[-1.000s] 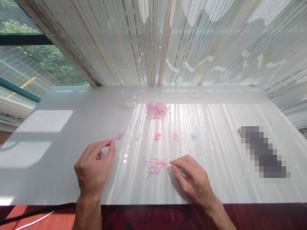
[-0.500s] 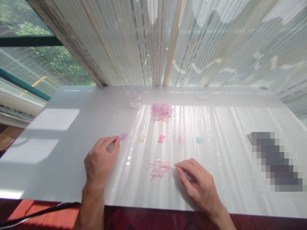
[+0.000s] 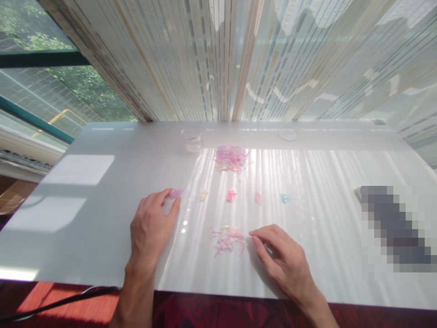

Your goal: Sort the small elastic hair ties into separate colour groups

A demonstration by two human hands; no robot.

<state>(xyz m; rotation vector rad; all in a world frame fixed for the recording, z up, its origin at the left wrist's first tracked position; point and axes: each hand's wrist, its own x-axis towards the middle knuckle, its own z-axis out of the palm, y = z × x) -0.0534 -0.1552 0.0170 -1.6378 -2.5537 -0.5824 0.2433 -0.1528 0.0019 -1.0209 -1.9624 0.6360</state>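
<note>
My left hand (image 3: 153, 223) is at the small purple heap of paper clips (image 3: 176, 194), its thumb and forefinger spread apart around the near side. In a row to the right lie small heaps of yellow clips (image 3: 203, 196), coral-pink clips (image 3: 231, 196), pale pink clips (image 3: 257, 198) and blue clips (image 3: 285, 198). Closer to me is a loose scatter of mostly pink and purple clips (image 3: 228, 242). My right hand (image 3: 285, 257) rests just right of that scatter; thumb and forefinger are slightly apart, and nothing shows between them.
A larger mixed pile of clips (image 3: 231, 158) lies farther back. Behind it to the left stands a clear jar (image 3: 193, 140), and a clear round lid (image 3: 287, 133) lies at the back right. A pixelated dark object (image 3: 396, 225) is on the white table (image 3: 327, 269) at right. A striped curtain (image 3: 191, 59) hangs behind.
My left hand has shifted right onto the purple heap, and its thumb and forefinger have moved apart. My right hand has barely moved.
</note>
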